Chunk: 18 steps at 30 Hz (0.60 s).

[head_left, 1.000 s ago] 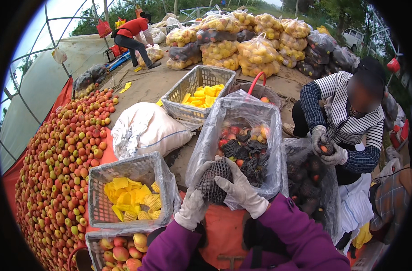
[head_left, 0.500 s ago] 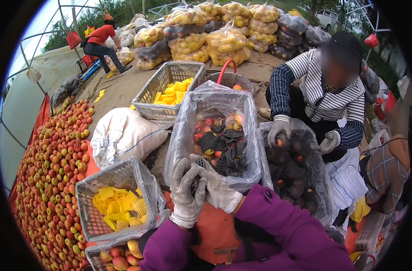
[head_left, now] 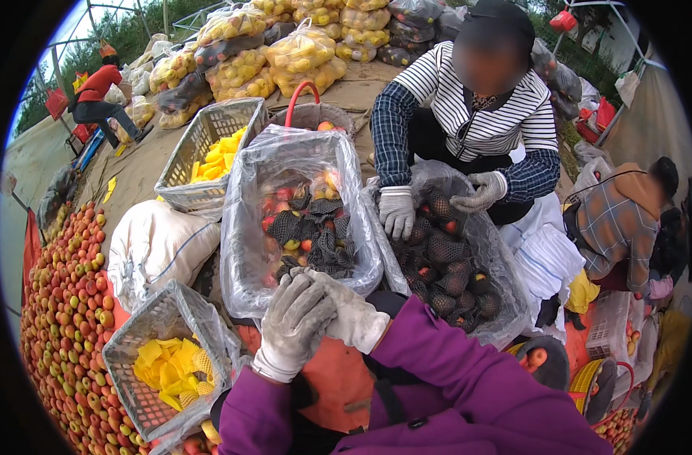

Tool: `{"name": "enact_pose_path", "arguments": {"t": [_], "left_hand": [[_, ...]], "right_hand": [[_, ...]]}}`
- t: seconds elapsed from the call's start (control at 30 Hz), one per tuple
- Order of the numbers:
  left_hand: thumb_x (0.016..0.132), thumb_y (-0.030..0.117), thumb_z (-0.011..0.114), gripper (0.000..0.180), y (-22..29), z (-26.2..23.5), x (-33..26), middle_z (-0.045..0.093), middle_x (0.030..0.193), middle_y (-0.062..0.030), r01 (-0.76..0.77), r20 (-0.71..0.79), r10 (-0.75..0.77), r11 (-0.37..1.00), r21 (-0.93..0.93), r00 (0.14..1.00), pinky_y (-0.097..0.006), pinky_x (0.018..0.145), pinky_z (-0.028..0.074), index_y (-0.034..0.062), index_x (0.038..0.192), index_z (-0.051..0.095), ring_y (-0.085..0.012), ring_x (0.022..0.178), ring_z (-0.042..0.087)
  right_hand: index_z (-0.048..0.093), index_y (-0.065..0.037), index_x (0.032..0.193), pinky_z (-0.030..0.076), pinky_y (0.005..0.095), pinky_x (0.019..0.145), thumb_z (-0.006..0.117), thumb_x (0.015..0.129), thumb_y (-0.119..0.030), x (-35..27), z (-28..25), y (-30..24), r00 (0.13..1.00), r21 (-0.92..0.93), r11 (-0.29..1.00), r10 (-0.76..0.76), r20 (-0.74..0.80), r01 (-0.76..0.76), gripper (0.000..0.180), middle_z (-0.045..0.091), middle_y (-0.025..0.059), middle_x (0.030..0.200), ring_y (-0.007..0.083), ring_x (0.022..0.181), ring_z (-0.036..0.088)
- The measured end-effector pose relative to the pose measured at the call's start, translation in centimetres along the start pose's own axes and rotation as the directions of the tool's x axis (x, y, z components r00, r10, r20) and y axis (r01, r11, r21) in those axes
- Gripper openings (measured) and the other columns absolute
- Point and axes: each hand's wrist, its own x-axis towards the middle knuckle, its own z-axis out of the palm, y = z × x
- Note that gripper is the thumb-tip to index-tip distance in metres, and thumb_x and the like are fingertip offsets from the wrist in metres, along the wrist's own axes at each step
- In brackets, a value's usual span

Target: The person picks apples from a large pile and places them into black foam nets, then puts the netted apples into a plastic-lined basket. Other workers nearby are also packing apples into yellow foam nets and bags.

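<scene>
My left hand point(head_left: 294, 322) and my right hand point(head_left: 352, 309), both in white work gloves, are cupped together at the near edge of a plastic-lined crate point(head_left: 244, 299). Their fingers close round an apple in a black foam net; the gloves cover it now, though dark mesh showed between them just before. Inside the crate, loose black foam nets point(head_left: 323, 239) lie over red and yellow apples point(head_left: 274, 199). To the right stands another lined crate point(head_left: 505, 299), full of black-netted apples point(head_left: 444, 254). A co-worker's gloved hands point(head_left: 397, 212) reach into it.
At left, a crate point(head_left: 115, 360) holds yellow foam nets point(head_left: 172, 371), beside a white sack point(head_left: 160, 246) and a big apple heap point(head_left: 65, 326). Beyond are a crate of yellow nets point(head_left: 217, 155) and a red-handled basket point(head_left: 312, 114). Bagged fruit point(head_left: 304, 53) is stacked behind; more people work around.
The view has shifted right. My hands have closed further together, covering the netted apple. The co-worker's hand has let go of a netted apple and lies over the crate.
</scene>
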Motion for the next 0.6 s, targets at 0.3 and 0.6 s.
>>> {"name": "enact_pose_path", "arguments": {"t": [0.3,0.6], "left_hand": [[0.074,0.009,0.071,0.027,0.9,-0.2,-1.0,0.067,0.108,-0.009,0.092,-0.019,-0.094,0.99,-0.103,0.995,-0.036,0.078,0.055,0.0111,0.101,0.067,-0.0277,0.097,0.067],[0.086,0.027,0.062,0.018,0.2,1.7,-5.5,0.066,0.089,-0.0092,0.332,0.678,-0.227,0.943,-0.026,0.699,-0.043,0.068,0.051,0.012,0.096,0.063,-0.0293,0.082,0.065]], "right_hand": [[0.053,-0.008,0.119,0.056,0.0322,0.074,0.056,0.095,-0.024,-1.9,-9.7,-0.2,0.772,0.8,0.586,0.566,-0.29,-0.129,0.029,0.062,0.0066,0.098,0.0169,0.085,0.065],[0.056,-0.003,0.122,0.042,0.0431,0.098,0.07,0.082,-0.029,-11.8,-18.1,11.8,0.69,-0.711,0.263,0.595,-0.413,-0.652,0.049,0.059,0.019,0.118,0.0337,0.113,0.055]]}}
